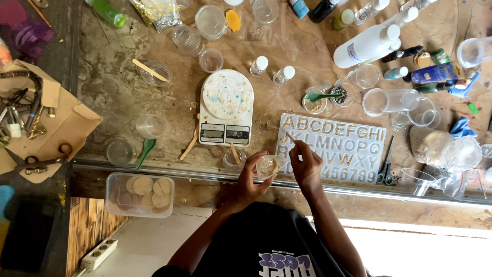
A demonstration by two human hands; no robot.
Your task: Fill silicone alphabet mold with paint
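I see the left hand (249, 180) curled around a small clear cup (268, 165) at the table's (118, 87) front edge; the right hand (306, 165) pinches a wooden stick (291, 137) over the letter mould (353, 154).

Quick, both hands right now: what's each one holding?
Left hand: closed around a small clear cup.
Right hand: pinching a thin wooden stick over the letter mould.

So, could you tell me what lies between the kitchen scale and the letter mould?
In the head view, only bare, stained tabletop lies between the kitchen scale and the letter mould.
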